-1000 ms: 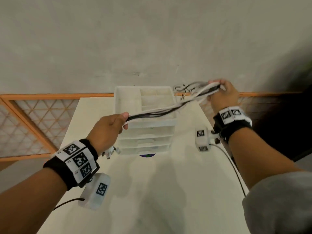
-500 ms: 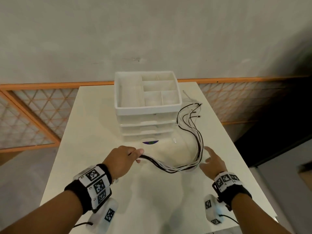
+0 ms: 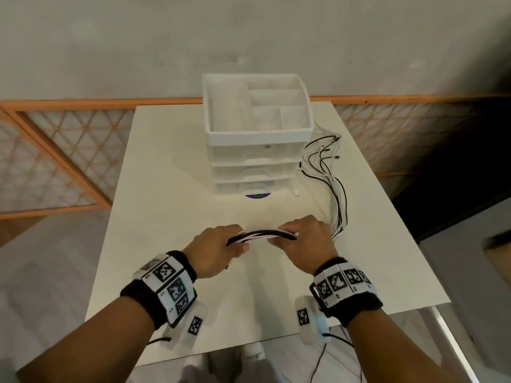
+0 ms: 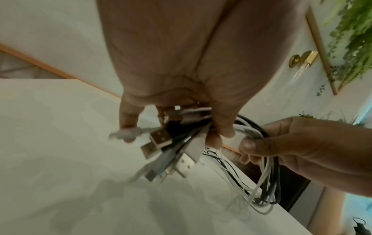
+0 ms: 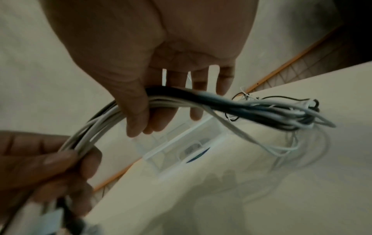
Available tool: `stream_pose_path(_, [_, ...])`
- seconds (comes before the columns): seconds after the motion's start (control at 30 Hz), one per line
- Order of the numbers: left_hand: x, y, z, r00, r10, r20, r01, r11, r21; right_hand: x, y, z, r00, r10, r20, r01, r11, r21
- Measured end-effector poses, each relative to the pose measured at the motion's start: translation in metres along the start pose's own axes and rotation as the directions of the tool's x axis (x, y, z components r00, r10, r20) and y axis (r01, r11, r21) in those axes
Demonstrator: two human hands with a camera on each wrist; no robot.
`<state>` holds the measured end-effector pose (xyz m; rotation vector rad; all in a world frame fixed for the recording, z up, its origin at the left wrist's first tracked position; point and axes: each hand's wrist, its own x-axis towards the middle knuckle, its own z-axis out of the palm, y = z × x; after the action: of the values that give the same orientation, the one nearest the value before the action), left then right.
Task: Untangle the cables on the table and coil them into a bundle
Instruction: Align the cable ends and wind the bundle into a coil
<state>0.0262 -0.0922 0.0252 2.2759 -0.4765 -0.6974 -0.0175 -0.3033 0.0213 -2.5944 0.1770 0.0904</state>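
Two hands over the near middle of the pale counter (image 3: pixel 171 189), with bare smooth surface wide open to the left as far as the left edge. Left hand (image 3: pixel 214 251) curled round one end of the cables (image 3: pixel 262 234), fingers (image 4: pixel 223 127) and thumb closed on the bundle, flat metal USB plugs (image 4: pixel 161 139) fanning out below the fist in the left wrist view. Short arch of thin round black and white cables bridging the small gap between the fists. Right hand (image 3: pixel 308 243) gripping the same bundle just beside the left, thumb (image 5: pixel 135 111) pressed over it against loosely curled fingers. Beyond the right fist, loose strands trailing on the counter along the right side of the drawer unit (image 3: pixel 257 139), small plug tips spread near its back right corner, close to the right counter edge. White translucent plastic drawer unit upright at the far middle, open compartmented tray on top, three drawers below, a dark round mark at its foot. Orange-framed lattice panels (image 3: pixel 55 161) behind and on both sides. Blurred trailing strands in the right wrist view, individual cables hard to count; exact finger placement under the bundle hidden in the head view.
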Motion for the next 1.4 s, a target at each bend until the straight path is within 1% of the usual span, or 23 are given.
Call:
stream_pose_path(0.07, [-0.008, -0.004, 0.007, 0.999, 0.021, 0.033, -0.023, 0.999, 0.041, -0.009, -0.004, 0.006, 0.994, -0.015, 0.104, 0.022, 0.997, -0.071])
stream_pose_path(0.13, [-0.012, 0.001, 0.01, 0.996, 0.071, 0.046, -0.074, 0.995, 0.066, -0.018, -0.016, 0.012, 0.981, -0.099, 0.166, 0.078, 0.989, 0.128])
stream_pose_path(0.17, [-0.013, 0.003, 0.011, 0.996, 0.08, 0.051, -0.082, 0.995, 0.05, -0.021, -0.023, 0.015, 0.971, -0.17, 0.166, 0.126, 0.961, 0.248])
stream_pose_path(0.23, [-0.016, 0.007, 0.008, 0.995, 0.092, 0.031, -0.092, 0.996, -0.011, -0.025, -0.034, 0.018, 0.959, -0.26, 0.114, 0.203, 0.909, 0.364])
stream_pose_path(0.3, [-0.017, 0.004, 0.002, 0.994, 0.105, -0.04, -0.108, 0.99, -0.091, -0.024, -0.035, 0.016, 0.979, -0.188, 0.078, 0.126, 0.861, 0.493])
stream_pose_path(0.37, [-0.021, -0.001, -0.006, 0.993, 0.085, -0.087, -0.099, 0.98, -0.175, -0.023, -0.029, 0.01, 0.99, -0.1, 0.101, 0.014, 0.775, 0.631])
stream_pose_path(0.43, [-0.024, -0.006, -0.01, 0.994, 0.057, -0.095, -0.082, 0.957, -0.277, -0.025, -0.026, 0.006, 0.989, -0.096, 0.114, -0.016, 0.693, 0.721])
stream_pose_path(0.47, [-0.026, -0.006, -0.009, 0.994, 0.058, -0.098, -0.088, 0.936, -0.342, -0.026, -0.026, 0.005, 0.987, -0.112, 0.113, -0.007, 0.675, 0.738])
stream_pose_path(0.53, [-0.028, -0.005, -0.005, 0.993, 0.071, -0.098, -0.107, 0.898, -0.426, -0.03, -0.031, 0.004, 0.982, -0.146, 0.121, 0.013, 0.691, 0.723])
stream_pose_path(0.63, [-0.029, -0.003, -0.004, 0.989, 0.119, -0.082, -0.142, 0.917, -0.374, -0.03, -0.038, 0.006, 0.973, -0.199, 0.115, 0.069, 0.73, 0.68])
stream_pose_path(0.7, [-0.03, -0.003, -0.009, 0.989, 0.102, -0.106, -0.138, 0.894, -0.427, -0.029, -0.038, 0.008, 0.982, -0.179, 0.06, 0.085, 0.703, 0.706])
stream_pose_path(0.77, [-0.033, -0.002, -0.015, 0.986, 0.018, -0.164, -0.113, 0.801, -0.589, -0.028, -0.034, 0.008, 0.99, -0.141, 0.002, 0.09, 0.642, 0.761])
stream_pose_path(0.83, [-0.034, 0.001, -0.017, 0.982, -0.083, -0.17, -0.083, 0.62, -0.78, -0.028, -0.031, 0.006, 0.991, -0.135, -0.013, 0.093, 0.601, 0.794])
stream_pose_path(0.87, [-0.034, 0.003, -0.016, 0.98, -0.121, -0.155, -0.068, 0.532, -0.844, -0.029, -0.03, 0.006, 0.989, -0.145, -0.004, 0.091, 0.601, 0.794])
stream_pose_path(0.9, [-0.033, 0.005, -0.015, 0.979, -0.147, -0.142, -0.054, 0.484, -0.873, -0.03, -0.031, 0.005, 0.987, -0.16, 0.011, 0.09, 0.609, 0.788])
stream_pose_path(0.93, [-0.031, 0.006, -0.013, 0.978, -0.162, -0.133, -0.038, 0.488, -0.872, -0.03, -0.031, 0.005, 0.984, -0.176, 0.026, 0.091, 0.622, 0.777])
stream_pose_path(0.97, [-0.03, 0.008, -0.012, 0.977, -0.166, -0.133, -0.021, 0.545, -0.838, -0.029, -0.033, 0.005, 0.979, -0.197, 0.042, 0.096, 0.64, 0.763])
stream_pose_path(1.07, [-0.027, 0.01, -0.013, 0.982, -0.107, -0.158, -0.011, 0.795, -0.607, -0.029, -0.039, 0.005, 0.964, -0.25, 0.085, 0.121, 0.705, 0.699])
stream_pose_path(1.13, [-0.026, 0.012, -0.015, 0.985, -0.067, -0.162, -0.022, 0.87, -0.492, -0.028, -0.043, 0.006, 0.963, -0.257, 0.079, 0.133, 0.712, 0.69])
stream_pose_path(1.17, [-0.026, 0.014, -0.016, 0.988, -0.056, -0.147, -0.022, 0.877, -0.481, -0.027, -0.044, 0.008, 0.965, -0.253, 0.064, 0.138, 0.704, 0.697])
stream_pose_path(1.23, [-0.026, 0.018, -0.015, 0.991, -0.072, -0.113, -0.006, 0.82, -0.573, -0.026, -0.045, 0.01, 0.971, -0.235, 0.031, 0.142, 0.681, 0.719])
stream_pose_path(1.33, [-0.025, 0.021, -0.011, 0.978, -0.2, -0.066, 0.073, 0.614, -0.786, -0.025, -0.047, 0.013, 0.972, -0.234, 0.006, 0.152, 0.651, 0.744])
stream_pose_path(1.4, [-0.026, 0.019, -0.008, 0.965, -0.264, 0.008, 0.145, 0.503, -0.852, -0.026, -0.047, 0.015, 0.971, -0.238, 0.01, 0.148, 0.637, 0.756])
